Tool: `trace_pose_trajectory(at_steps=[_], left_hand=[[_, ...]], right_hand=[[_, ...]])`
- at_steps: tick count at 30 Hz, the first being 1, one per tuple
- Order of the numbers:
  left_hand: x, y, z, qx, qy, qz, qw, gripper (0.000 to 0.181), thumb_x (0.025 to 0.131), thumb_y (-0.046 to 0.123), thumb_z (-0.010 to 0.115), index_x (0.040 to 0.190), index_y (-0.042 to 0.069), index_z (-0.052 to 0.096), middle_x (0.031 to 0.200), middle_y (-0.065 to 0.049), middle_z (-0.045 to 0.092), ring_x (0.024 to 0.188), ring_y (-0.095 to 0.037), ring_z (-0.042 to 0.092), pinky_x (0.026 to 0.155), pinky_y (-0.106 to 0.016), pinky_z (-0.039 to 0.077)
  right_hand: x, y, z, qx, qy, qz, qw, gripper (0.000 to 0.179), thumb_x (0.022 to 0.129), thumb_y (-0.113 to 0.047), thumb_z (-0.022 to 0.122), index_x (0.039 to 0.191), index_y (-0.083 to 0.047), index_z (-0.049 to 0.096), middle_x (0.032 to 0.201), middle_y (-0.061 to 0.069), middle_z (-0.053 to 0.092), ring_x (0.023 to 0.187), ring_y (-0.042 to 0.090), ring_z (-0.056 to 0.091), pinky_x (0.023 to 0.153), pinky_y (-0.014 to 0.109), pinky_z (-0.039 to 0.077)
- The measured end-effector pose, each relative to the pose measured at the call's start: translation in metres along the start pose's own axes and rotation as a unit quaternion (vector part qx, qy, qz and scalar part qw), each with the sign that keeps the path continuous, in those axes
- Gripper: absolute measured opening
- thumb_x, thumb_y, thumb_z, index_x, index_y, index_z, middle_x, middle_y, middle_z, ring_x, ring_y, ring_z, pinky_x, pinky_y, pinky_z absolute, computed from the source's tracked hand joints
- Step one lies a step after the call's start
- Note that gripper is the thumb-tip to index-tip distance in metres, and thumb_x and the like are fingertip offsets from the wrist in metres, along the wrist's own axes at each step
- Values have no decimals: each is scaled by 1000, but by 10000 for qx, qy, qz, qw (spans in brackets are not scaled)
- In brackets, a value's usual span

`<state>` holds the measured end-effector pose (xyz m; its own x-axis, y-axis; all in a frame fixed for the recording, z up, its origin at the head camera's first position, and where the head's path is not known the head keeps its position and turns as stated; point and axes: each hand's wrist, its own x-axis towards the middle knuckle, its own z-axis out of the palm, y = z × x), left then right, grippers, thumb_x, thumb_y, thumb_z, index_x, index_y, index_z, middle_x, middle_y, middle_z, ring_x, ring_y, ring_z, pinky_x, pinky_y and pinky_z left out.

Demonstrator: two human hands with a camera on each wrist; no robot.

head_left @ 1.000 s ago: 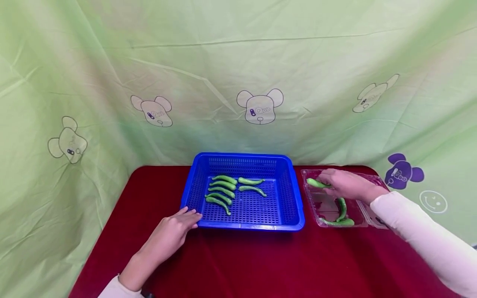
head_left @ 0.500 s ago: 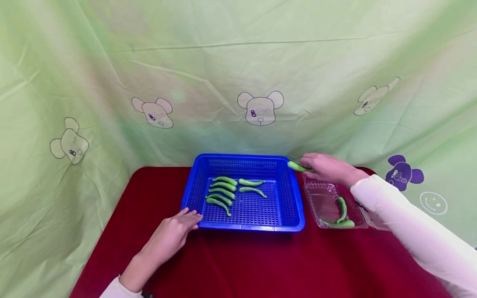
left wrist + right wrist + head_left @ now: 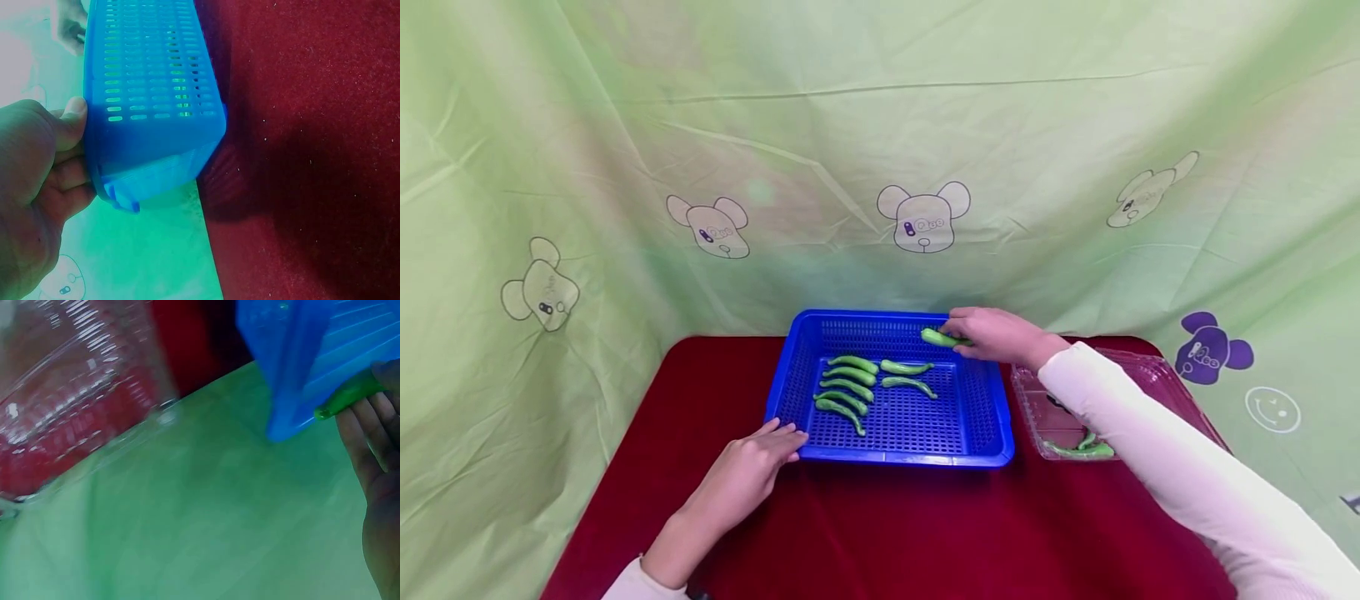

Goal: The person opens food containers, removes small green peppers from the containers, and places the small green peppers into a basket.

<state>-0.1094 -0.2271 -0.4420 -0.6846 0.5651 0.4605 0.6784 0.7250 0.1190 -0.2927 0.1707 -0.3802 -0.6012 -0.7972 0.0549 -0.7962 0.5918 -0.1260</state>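
Note:
My left hand is at the near left corner of a blue plastic basket, its fingers over the rim; the left wrist view shows the thumb against the rim. Inside, several long green peppers lie in a left-hand column, with two more peppers to their right. My right hand pinches another green pepper over the basket's back right part. In the right wrist view that pepper sticks out from the fingertips.
Right of the basket stands a clear plastic box with green peppers in it, partly hidden by my right sleeve. A red cloth covers the table. Pale green curtain hangs closely behind.
My right hand has lifted the pepper out of the clear box and carried it left, over the basket's right wall. My left hand has stayed at the basket corner.

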Motion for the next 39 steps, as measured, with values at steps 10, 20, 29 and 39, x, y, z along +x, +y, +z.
trace_pose_trajectory(at_steps=[10, 20, 29, 39], left_hand=[[1, 1, 0, -31, -40, -35, 10000, 21, 86, 5, 78, 107, 2, 79, 107, -12, 79, 105, -26, 76, 99, -45, 60], [3, 2, -2, -34, -120, -119, 9999, 20, 87, 5, 77, 107, 1, 79, 107, -12, 79, 106, -26, 76, 100, -45, 60], [2, 1, 0, -21, -147, -130, 9998, 20, 88, 5, 77, 108, 2, 79, 107, -11, 79, 106, -25, 76, 101, -44, 59], [2, 1, -1, -31, -128, -141, 9998, 21, 88, 6, 77, 108, 2, 79, 107, -12, 79, 106, -25, 76, 101, -45, 59]], right_hand=[[42, -28, 20, 130, -561, -486, 9972, 12, 83, -4, 75, 93, -5, 69, 82, 2, 61, 73, 13, 54, 68, 34, 54], [67, -57, 45, -32, -1535, -80, 9881, 20, 79, -2, 78, 73, -11, 61, 67, -8, 48, 61, 10, 42, 56, 27, 44], [71, -71, 65, -4, -2195, 433, 9746, 35, 79, -1, 78, 62, -18, 53, 60, -9, 46, 59, 11, 42, 53, 27, 40], [74, -70, 78, 83, -2379, 599, 9694, 30, 81, -12, 85, 67, -18, 59, 63, -10, 48, 64, 10, 47, 61, 27, 48]])
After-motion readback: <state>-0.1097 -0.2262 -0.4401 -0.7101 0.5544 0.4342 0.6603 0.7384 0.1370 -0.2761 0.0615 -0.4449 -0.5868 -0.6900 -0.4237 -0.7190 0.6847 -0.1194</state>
